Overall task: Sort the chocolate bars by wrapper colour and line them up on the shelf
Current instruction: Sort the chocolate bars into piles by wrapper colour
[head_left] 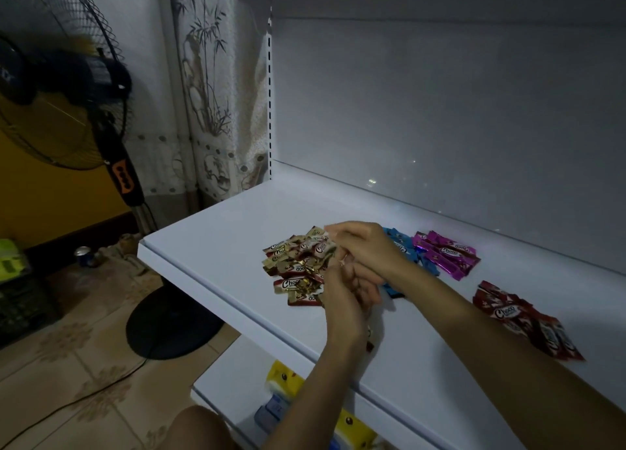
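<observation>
Hands close together: right hand [364,248] pinches a bar atop the gold pile [298,263]; left hand [343,293] curled alongside, grip unclear. Blue pile [398,243], pink pile [447,253] and red pile [521,317] lie rightward on the shelf [220,239]. Bars probably light, crinkly, slippery; pinch the wrapper ends.

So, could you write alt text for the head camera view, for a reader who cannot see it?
The left hand and right hand meet at a mixed pile of gold and red chocolate bars on a white shelf. To its right lie separate groups of blue bars, magenta bars and dark red bars.
</observation>
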